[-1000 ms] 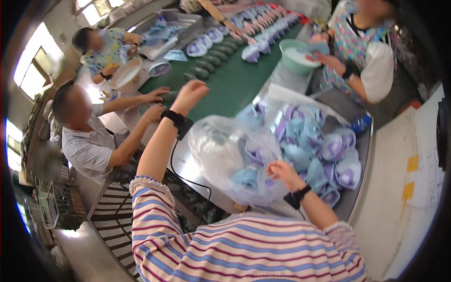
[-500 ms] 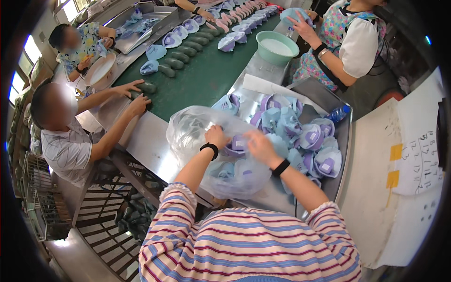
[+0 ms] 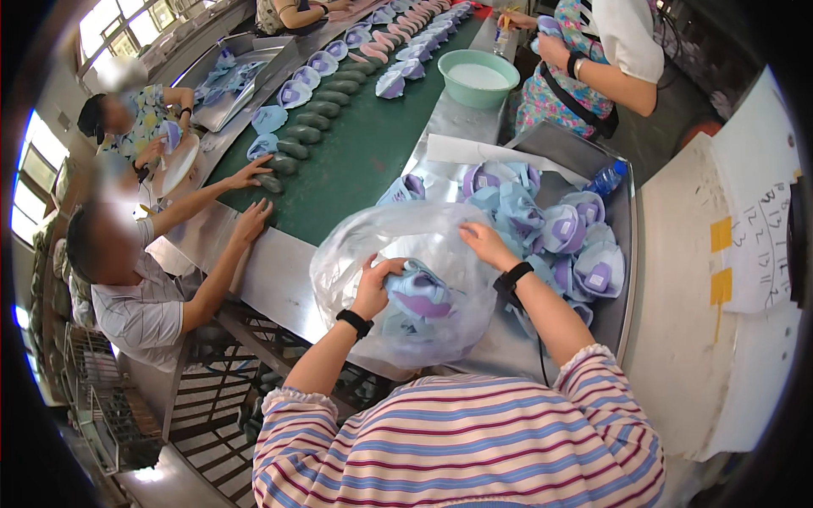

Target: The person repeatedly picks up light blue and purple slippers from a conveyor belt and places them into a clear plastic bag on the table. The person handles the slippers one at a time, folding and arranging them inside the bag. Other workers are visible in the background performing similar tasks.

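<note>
**Soft shoe tops go in a big clear bag**

The clear plastic bag (image 3: 398,279) sits on the near worktop (image 3: 279,288). The left hand (image 3: 375,285) grips a blue and purple shoe top (image 3: 421,294) in it. The right hand (image 3: 484,244) pinches the bag's far edge. Two yellow tags (image 3: 721,258) are on the white board (image 3: 728,279) at right.

Clear plastic bag (image 3: 406,288) at table edge; white paper sheets (image 3: 762,229) rightward.
</note>
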Tool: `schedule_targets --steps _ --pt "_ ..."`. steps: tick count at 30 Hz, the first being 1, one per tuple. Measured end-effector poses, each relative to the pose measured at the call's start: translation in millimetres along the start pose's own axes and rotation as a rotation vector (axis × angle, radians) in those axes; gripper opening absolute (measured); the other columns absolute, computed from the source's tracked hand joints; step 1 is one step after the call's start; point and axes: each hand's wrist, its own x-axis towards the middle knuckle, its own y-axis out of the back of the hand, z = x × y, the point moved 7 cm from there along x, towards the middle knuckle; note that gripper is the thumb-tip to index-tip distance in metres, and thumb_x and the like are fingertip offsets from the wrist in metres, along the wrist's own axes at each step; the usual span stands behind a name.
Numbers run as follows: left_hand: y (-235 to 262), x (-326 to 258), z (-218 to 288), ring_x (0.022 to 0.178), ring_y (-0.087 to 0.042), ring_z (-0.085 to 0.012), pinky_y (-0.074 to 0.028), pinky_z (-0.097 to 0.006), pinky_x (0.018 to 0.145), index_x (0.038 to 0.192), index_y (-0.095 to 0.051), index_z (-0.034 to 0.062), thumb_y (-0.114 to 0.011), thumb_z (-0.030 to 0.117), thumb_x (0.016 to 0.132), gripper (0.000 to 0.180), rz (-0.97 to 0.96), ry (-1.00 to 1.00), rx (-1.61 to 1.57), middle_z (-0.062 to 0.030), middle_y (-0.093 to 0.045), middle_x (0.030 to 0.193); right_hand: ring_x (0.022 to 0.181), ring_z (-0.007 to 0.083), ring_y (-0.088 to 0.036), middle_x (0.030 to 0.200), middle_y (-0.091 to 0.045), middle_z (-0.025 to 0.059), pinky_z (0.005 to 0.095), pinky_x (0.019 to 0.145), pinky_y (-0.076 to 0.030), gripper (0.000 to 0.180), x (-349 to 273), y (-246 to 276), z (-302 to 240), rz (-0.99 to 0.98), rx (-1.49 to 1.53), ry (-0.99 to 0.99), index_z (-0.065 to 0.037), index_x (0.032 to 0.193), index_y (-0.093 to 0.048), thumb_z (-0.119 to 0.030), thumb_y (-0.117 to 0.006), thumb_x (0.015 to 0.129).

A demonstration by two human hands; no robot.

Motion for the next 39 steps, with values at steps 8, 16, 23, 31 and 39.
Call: schedule_targets --steps 8,16,23,31,39 --pt "38 -13 88 0.129 -0.031 -0.0391 -0.03 -0.045 0.104 0.079 -0.052 0.0091 -0.067 -0.003 0.072 0.021 0.365 -0.225 -0.112 -0.0157 -0.036 0.135 0.094 0.0167 -0.06 0.108 -0.059 0.0086 0.0343 0.081 -0.05 0.042 -96 -43 -84 -0.412 1.329 -0.474 -0.007 0.121 -0.048 -0.034 -0.056 0.089" --pt "-40 -31 98 0.117 -0.047 -0.0231 -0.039 -0.033 0.097 0.126 -0.044 0.003 -0.059 0.005 0.085 0.043 -0.283 0.194 -0.347 -0.0144 -0.047 0.128 0.101 0.0214 -0.058 0.112 -0.059 0.0115 0.0377 0.088 -0.048 0.032 -102 -50 -85 -0.072 1.927 -0.368 -0.003 0.117 -0.052 -0.018 -0.053 0.089" --pt "-45 -33 92 0.111 -0.05 -0.0174 -0.042 -0.033 0.095 0.126 -0.045 0.0044 -0.054 0.013 0.089 0.039 -0.061 0.418 -1.168 -0.0079 -0.053 0.12 0.101 0.0251 -0.059 0.113 -0.059 0.0118 0.0395 0.091 -0.047 0.031 -117 -43 -111 -0.314 1.989 -0.344 -0.003 0.118 -0.051 -0.018 -0.049 0.091" --pt "-55 -52 54 0.084 -0.063 -0.0212 -0.053 -0.033 0.071 0.106 -0.052 0.0026 -0.042 0.029 0.096 0.03 -0.035 0.705 -1.373 -0.0117 -0.063 0.097 0.106 0.0164 -0.053 0.119 -0.052 0.0087 0.0305 0.092 -0.043 0.054 -133 -53 -143 -0.465 1.102 -0.153 -0.001 0.131 -0.037 -0.008 -0.061 0.083" --pt "16 3 29 0.099 -0.058 -0.0187 -0.047 -0.033 0.088 0.119 -0.049 -0.0005 -0.041 0.029 0.097 0.037 0.252 0.525 -1.224 -0.0098 -0.058 0.113 0.1 0.0216 -0.06 0.114 -0.059 0.0124 0.0339 0.089 -0.048 0.043 -135 -8 -106 -0.348 1.59 -0.045 -0.001 0.124 -0.047 -0.012 -0.059 0.084"
